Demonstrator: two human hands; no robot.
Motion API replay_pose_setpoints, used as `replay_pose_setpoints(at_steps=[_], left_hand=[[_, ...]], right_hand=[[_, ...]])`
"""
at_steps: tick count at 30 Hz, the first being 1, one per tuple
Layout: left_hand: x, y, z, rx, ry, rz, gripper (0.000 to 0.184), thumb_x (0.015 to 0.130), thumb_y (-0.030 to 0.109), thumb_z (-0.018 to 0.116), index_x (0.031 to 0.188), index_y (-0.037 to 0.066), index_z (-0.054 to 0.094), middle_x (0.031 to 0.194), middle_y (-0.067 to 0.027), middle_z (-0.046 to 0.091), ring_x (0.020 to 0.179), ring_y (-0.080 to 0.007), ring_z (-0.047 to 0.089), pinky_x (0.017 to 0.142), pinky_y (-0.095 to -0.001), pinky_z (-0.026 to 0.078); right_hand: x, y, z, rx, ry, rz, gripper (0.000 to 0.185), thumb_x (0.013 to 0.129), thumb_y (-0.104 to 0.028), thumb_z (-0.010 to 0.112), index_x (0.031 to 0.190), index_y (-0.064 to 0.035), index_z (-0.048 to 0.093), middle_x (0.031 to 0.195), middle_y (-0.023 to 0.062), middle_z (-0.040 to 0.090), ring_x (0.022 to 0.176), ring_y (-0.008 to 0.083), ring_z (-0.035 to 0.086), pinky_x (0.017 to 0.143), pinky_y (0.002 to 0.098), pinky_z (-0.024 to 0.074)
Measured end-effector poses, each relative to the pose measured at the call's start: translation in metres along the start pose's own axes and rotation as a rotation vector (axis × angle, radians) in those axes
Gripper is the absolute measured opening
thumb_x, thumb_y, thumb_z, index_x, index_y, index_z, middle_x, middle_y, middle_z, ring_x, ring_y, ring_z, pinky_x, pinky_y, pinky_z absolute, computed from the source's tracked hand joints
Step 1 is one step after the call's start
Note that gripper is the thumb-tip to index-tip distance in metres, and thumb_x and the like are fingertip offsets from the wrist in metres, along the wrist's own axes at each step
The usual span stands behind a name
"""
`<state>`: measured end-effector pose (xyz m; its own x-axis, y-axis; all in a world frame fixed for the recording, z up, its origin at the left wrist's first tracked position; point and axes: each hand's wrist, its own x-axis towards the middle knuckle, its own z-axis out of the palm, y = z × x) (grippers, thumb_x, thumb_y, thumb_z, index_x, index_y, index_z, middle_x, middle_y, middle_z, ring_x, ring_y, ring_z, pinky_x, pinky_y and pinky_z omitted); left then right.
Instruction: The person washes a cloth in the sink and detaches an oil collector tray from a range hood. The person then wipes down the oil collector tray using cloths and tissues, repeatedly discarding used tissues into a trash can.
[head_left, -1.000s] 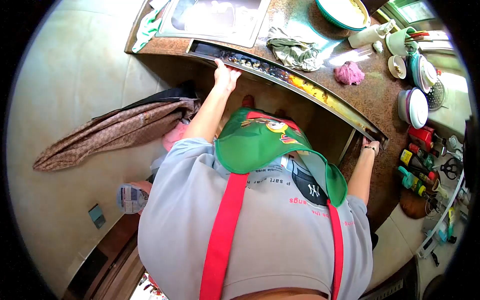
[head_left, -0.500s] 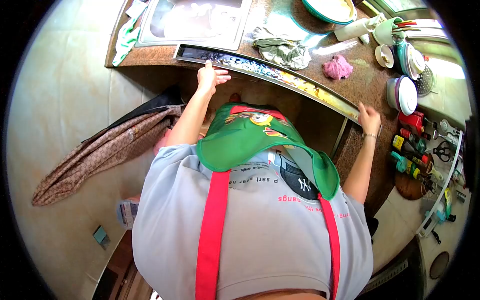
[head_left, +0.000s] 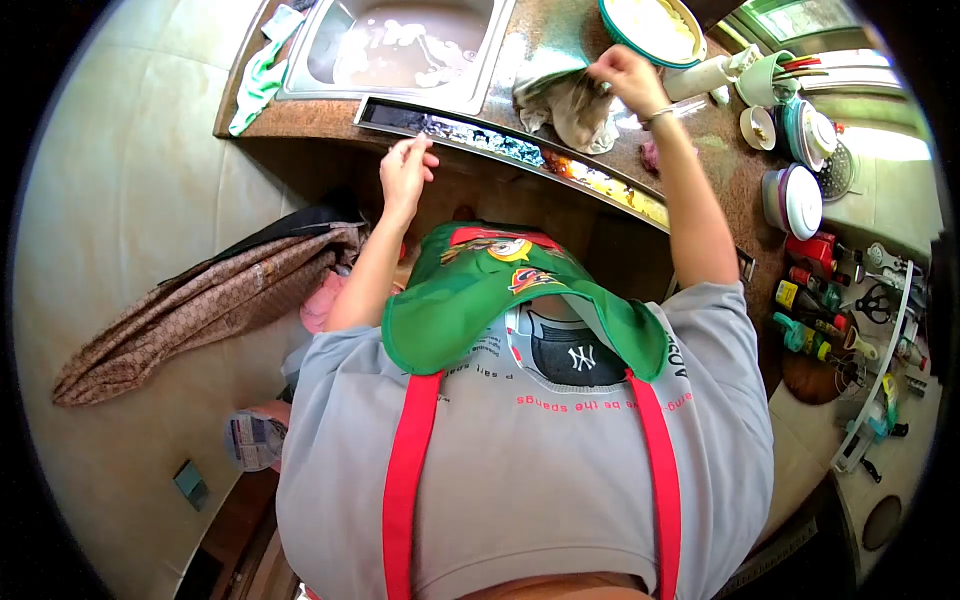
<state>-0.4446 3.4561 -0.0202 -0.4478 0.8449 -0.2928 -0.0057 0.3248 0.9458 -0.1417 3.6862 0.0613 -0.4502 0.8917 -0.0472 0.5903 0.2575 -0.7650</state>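
Right hand (head_left: 628, 80) now off panel (head_left: 515, 150), pinching cloth (head_left: 570, 105), left hand (head_left: 404, 178), fingers bent, contact unclear

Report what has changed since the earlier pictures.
The right hand has left the right end of the metal-edged panel, moved forward and leftward over the countertop, and taken hold of the grey cloth, pulling it up into a bunch. The left hand stays near the panel's left part. The sink and pink cloth remain in place.
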Motion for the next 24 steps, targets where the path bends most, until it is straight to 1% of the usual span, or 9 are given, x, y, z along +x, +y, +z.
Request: replay_pose_setpoints(at_steps=[1, 4, 8, 10, 12, 14, 18, 20, 24], left_hand=[[0.001, 0.013, 0.006, -0.008, 0.026, 0.068, 0.021, 0.092, 0.023, 0.061, 0.094, 0.002, 0.065, 0.068, -0.0033, 0.064, 0.050, -0.0043, 0.050, 0.048, -0.0191, 0.040], [0.022, 0.037, 0.040, 0.259, -0.081, 0.451, 0.033, 0.086, 0.025, 0.068, 0.107, 0.001, 0.063, 0.092, -0.0126, 0.066, 0.082, -0.0171, 0.062, 0.074, -0.0294, 0.050], [0.044, 0.070, 0.134, 0.417, -0.117, 0.808, 0.050, 0.080, 0.028, 0.072, 0.122, 0.004, 0.057, 0.116, -0.0163, 0.059, 0.112, -0.0278, 0.054, 0.098, -0.0365, 0.040], [0.037, 0.101, 0.167, 0.213, -0.461, 0.763, 0.039, 0.085, 0.027, 0.067, 0.116, 0.005, 0.060, 0.110, -0.0159, 0.061, 0.102, -0.0245, 0.059, 0.089, -0.0352, 0.047], [0.054, 0.120, 0.192, 0.395, -0.771, 0.266, 0.034, 0.091, 0.034, 0.059, 0.108, 0.005, 0.063, 0.099, -0.0114, 0.066, 0.087, -0.0197, 0.064, 0.082, -0.0335, 0.052], [0.061, 0.125, 0.207, -0.228, -0.596, 0.261, 0.018, 0.096, 0.015, 0.050, 0.099, 0.006, 0.065, 0.090, -0.0073, 0.068, 0.076, -0.0147, 0.064, 0.067, -0.0312, 0.054], [0.098, 0.168, 0.192, -0.340, -0.510, 0.324, 0.017, 0.091, 0.016, 0.054, 0.093, 0.007, 0.069, 0.085, -0.0044, 0.069, 0.071, -0.0120, 0.061, 0.064, -0.0297, 0.050], [0.098, 0.201, 0.175, -0.375, -0.661, 0.303, 0.023, 0.098, 0.017, 0.047, 0.111, 0.003, 0.061, 0.086, -0.0033, 0.066, 0.073, -0.0087, 0.061, 0.066, -0.0237, 0.052], [0.052, 0.269, 0.166, -0.370, -0.746, 0.328, 0.021, 0.097, 0.016, 0.050, 0.106, 0.003, 0.064, 0.085, -0.0018, 0.066, 0.072, -0.0074, 0.060, 0.064, -0.0226, 0.049]], right_hand=[[-0.002, -0.020, -0.018, 0.311, -0.061, 0.153, 0.027, 0.081, -0.027, 0.072, 0.088, -0.0045, 0.059, 0.079, 0.0034, 0.062, 0.073, 0.0115, 0.056, 0.067, 0.0282, 0.0495], [-0.002, -0.058, -0.076, 0.258, -0.053, -0.039, 0.014, 0.094, -0.024, 0.058, 0.093, -0.0104, 0.059, 0.083, -0.0030, 0.059, 0.078, 0.0055, 0.054, 0.071, 0.0213, 0.0447], [-0.039, -0.166, -0.115, 0.453, 0.153, -0.208, 0.006, 0.092, -0.013, 0.058, 0.088, -0.0085, 0.057, 0.075, -0.0052, 0.055, 0.067, 0.0024, 0.047, 0.061, 0.0161, 0.0361], [-0.048, -0.188, -0.130, 0.570, 0.244, -0.233, 0.008, 0.093, -0.011, 0.057, 0.086, -0.0079, 0.056, 0.074, -0.0047, 0.055, 0.067, 0.0028, 0.047, 0.061, 0.0164, 0.0378], [-0.053, -0.186, -0.154, 0.500, 0.316, -0.278, 0.009, 0.093, -0.012, 0.057, 0.085, -0.0074, 0.056, 0.074, -0.0043, 0.055, 0.066, 0.0031, 0.048, 0.061, 0.0171, 0.0387], [-0.058, -0.174, -0.175, 0.343, 0.406, -0.253, 0.007, 0.092, -0.011, 0.057, 0.086, -0.0076, 0.055, 0.073, -0.0043, 0.054, 0.063, 0.0033, 0.048, 0.058, 0.0176, 0.0386], [-0.075, -0.148, -0.191, 0.343, 0.414, -0.221, 0.007, 0.092, -0.010, 0.058, 0.086, -0.0080, 0.055, 0.072, -0.0048, 0.053, 0.062, 0.0028, 0.047, 0.056, 0.0162, 0.0373], [-0.080, -0.143, -0.192, 0.371, 0.419, -0.189, 0.007, 0.091, -0.010, 0.058, 0.086, -0.0080, 0.055, 0.072, -0.0050, 0.053, 0.062, 0.0027, 0.047, 0.056, 0.0160, 0.0370], [-0.083, -0.133, -0.196, 0.327, 0.364, -0.122, 0.013, 0.093, -0.016, 0.053, 0.098, -0.0048, 0.057, 0.086, 0.0032, 0.060, 0.077, 0.0093, 0.055, 0.069, 0.0229, 0.0445]])
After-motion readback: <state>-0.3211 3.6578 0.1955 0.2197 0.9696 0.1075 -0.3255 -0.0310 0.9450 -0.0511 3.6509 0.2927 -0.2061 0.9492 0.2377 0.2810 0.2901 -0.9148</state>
